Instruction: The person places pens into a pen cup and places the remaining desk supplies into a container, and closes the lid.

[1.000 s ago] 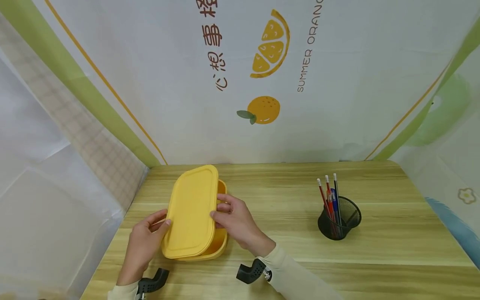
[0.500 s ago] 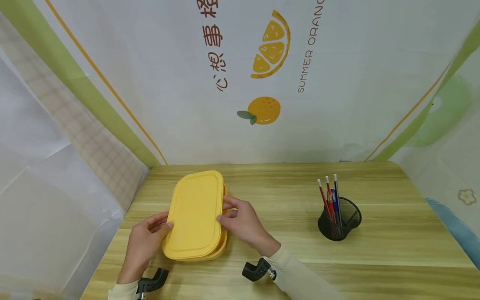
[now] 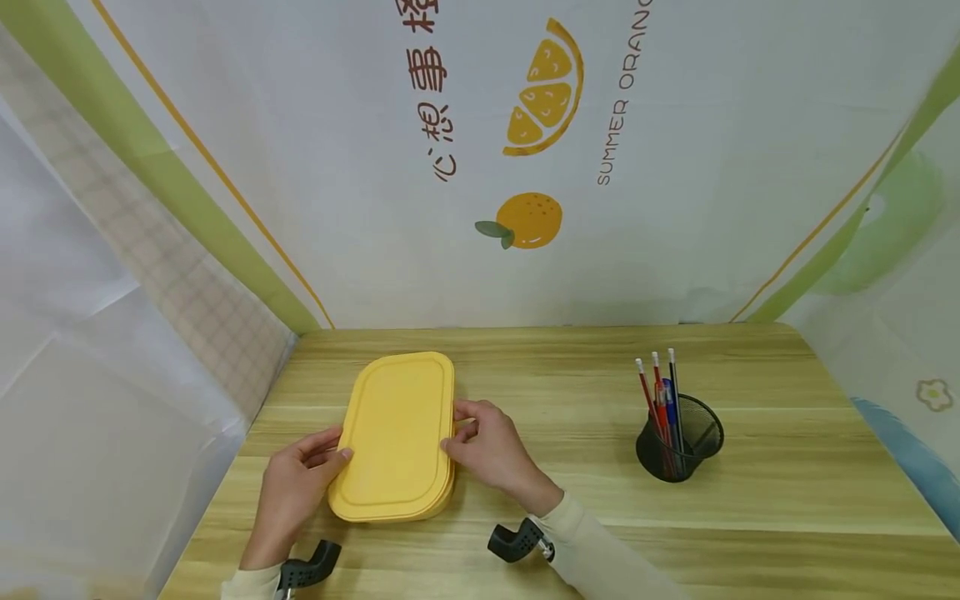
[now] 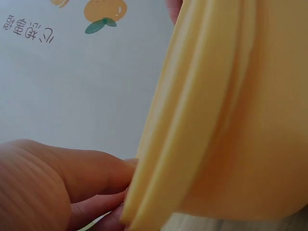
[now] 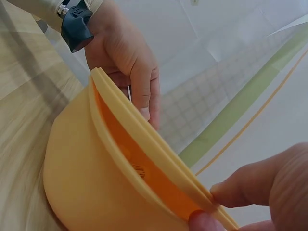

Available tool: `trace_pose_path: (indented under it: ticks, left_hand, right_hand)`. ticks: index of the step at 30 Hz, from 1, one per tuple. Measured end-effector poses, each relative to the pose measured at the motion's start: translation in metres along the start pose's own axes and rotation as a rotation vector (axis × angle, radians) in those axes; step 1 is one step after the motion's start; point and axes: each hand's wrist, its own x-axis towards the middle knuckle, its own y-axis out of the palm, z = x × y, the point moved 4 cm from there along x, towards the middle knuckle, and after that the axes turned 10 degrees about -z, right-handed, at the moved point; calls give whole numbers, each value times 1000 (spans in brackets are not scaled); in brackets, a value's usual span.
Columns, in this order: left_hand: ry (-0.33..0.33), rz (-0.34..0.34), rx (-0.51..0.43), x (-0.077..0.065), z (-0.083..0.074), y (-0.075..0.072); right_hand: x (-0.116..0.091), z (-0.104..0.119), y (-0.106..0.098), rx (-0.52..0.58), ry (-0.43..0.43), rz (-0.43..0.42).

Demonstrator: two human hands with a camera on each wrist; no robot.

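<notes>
A yellow lid [image 3: 397, 425] lies over a yellow rectangular box [image 3: 441, 505] on the left part of the table. My left hand [image 3: 296, 479] pinches the lid's left edge, with the thumb on top and the fingers beneath. At the right edge, my right hand [image 3: 491, 446] holds the lid between thumb and fingers. In the right wrist view an open gap shows between the lid's rim [image 5: 156, 151] and the box wall [image 5: 86, 163]. Through this gap a small dark-patterned patch [image 5: 138, 171] shows inside; most of the interior is hidden.
A black mesh pen cup [image 3: 675, 458] stands on the right of the wooden table [image 3: 570, 392]. Several pencils and pens [image 3: 663, 408] lean in it. White printed cloth [image 3: 637, 250] hangs behind the table and along its sides.
The lid has come down and right over the box, hiding the opening seen earlier in the head view. My right hand has moved slightly right and nearer with it; my left hand shifted slightly right.
</notes>
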Motion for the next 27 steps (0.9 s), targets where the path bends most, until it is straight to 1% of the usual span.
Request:
trace_pose_path:
  ticks: [5,8,14,23,27]
  left_hand:
    - [-1,-6,5,-1,1,2]
    - [-10,-6,-8,-1,2,2]
    - [-25,-1,-15,-2,1,1]
    - [-15,-3,-21,-1,2,2]
    - [-21,-2,-31,-1,5,2]
  right_hand:
    - [0,-1,-2,-1,14,-2]
    - [0,-1,-2,0,14,-4]
    - [-1,-4,-1,2,35,-6]
    - [0,-8,1,21,36,2]
    - [1,-9,1,6,28,10]
